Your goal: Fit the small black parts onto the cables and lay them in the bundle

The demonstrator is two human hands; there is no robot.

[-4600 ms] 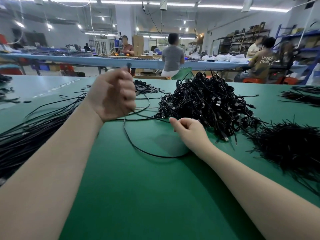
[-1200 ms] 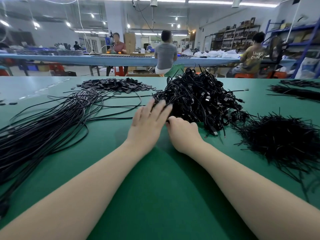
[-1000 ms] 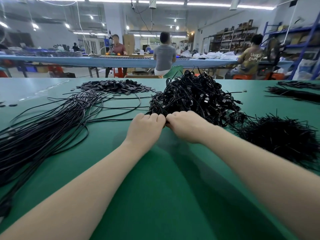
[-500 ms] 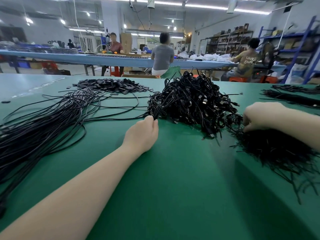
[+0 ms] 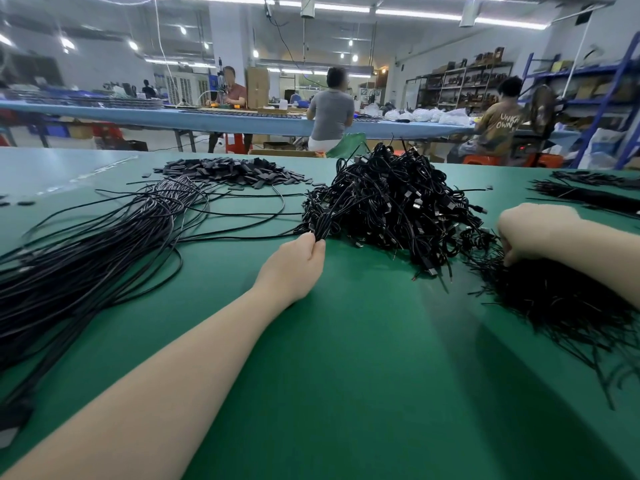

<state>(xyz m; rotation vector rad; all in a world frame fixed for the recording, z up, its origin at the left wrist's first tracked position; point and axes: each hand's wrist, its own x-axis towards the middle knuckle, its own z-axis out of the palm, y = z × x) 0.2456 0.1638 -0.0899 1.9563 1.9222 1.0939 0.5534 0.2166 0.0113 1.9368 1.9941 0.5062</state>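
Note:
My left hand (image 5: 294,268) pinches a thin black cable (image 5: 320,223) at the near left edge of a tangled heap of black cables with plugs (image 5: 391,202). My right hand (image 5: 530,233) is curled, fingertips down in a pile of thin black parts (image 5: 561,299) at the right; whether it holds any is hidden. A long bundle of straightened black cables (image 5: 90,258) fans across the left of the green table (image 5: 346,358).
A flat pile of small black sleeves (image 5: 228,171) lies at the back centre. More black bundles (image 5: 588,195) lie at the far right. Beyond the table's far edge, three people sit at a long blue bench (image 5: 207,119); shelves stand at the right.
My right hand left the cable heap and moved right onto the pile of thin black parts. My left hand stayed at the heap's edge, closed on a cable.

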